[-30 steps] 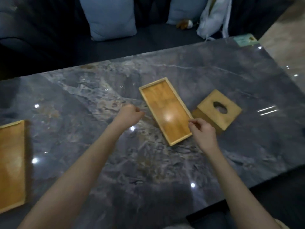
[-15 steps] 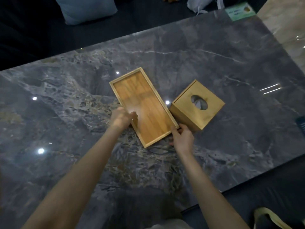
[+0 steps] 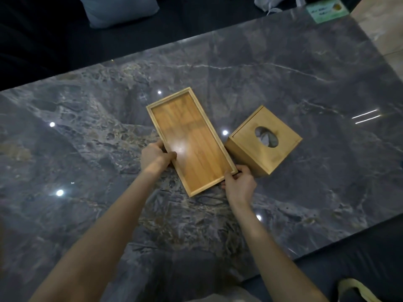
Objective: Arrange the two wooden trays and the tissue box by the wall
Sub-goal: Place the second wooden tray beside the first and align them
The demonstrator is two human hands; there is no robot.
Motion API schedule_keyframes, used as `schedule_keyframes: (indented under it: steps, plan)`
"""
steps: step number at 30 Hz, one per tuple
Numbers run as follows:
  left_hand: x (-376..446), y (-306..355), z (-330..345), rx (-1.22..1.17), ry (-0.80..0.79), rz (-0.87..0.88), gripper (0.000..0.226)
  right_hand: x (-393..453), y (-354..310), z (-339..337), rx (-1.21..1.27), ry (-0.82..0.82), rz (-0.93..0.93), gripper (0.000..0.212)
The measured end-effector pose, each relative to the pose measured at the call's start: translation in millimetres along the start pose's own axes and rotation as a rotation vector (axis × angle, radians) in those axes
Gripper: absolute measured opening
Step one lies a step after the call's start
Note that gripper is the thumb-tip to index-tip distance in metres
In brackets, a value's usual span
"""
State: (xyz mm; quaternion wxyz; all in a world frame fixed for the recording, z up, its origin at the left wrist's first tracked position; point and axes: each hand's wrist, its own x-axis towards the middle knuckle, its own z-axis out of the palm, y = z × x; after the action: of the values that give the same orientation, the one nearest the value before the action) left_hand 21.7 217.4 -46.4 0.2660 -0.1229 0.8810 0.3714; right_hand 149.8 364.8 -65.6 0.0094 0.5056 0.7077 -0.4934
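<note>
A long wooden tray (image 3: 192, 136) lies at an angle in the middle of the dark marble table (image 3: 283, 83). My left hand (image 3: 156, 156) grips its left long rim, thumb over the edge. My right hand (image 3: 238, 184) pinches the tray's near right corner. A square wooden tissue box (image 3: 265, 141) with an oval opening on top stands just right of the tray, nearly touching it. The second wooden tray is out of view.
A dark sofa with a pale blue cushion (image 3: 118, 9) runs along the far side. A green card (image 3: 327, 10) lies at the far right table corner, beside a white bag (image 3: 270, 3). Beige stone (image 3: 383, 29) rises at the right.
Both hands closed onto the tray: the left moved from beside it to its left rim, the right to its near right corner. The view shifted right, and the second tray left the frame.
</note>
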Motion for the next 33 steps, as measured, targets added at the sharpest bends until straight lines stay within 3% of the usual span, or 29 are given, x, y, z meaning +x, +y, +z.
schedule_keyframes:
  steps: [8, 16, 20, 23, 33]
  plan:
    - [-4.7, 5.5, -19.9, -0.050, -0.019, 0.023, 0.045, -19.6, -3.9, 3.4, 0.060, 0.011, -0.074, 0.015]
    - [-17.9, -7.0, -82.9, -0.287, 0.096, -0.016, 0.046, -48.5, -44.0, 18.8, 0.090, -0.011, -0.282, 0.011]
    - [-27.7, -36.6, -131.6, -0.269, 0.206, 0.079, 0.035, -81.7, -60.3, 46.9, 0.100, -0.052, -0.376, 0.013]
    - [-36.2, -64.2, -170.8, -0.276, 0.256, 0.084, 0.041, -114.1, -67.0, 74.1, 0.120, -0.081, -0.416, 0.013]
    - [-74.0, -165.8, -292.6, -0.482, 0.218, -0.060, 0.061, -232.0, -66.9, 161.8, 0.188, -0.296, -0.417, 0.016]
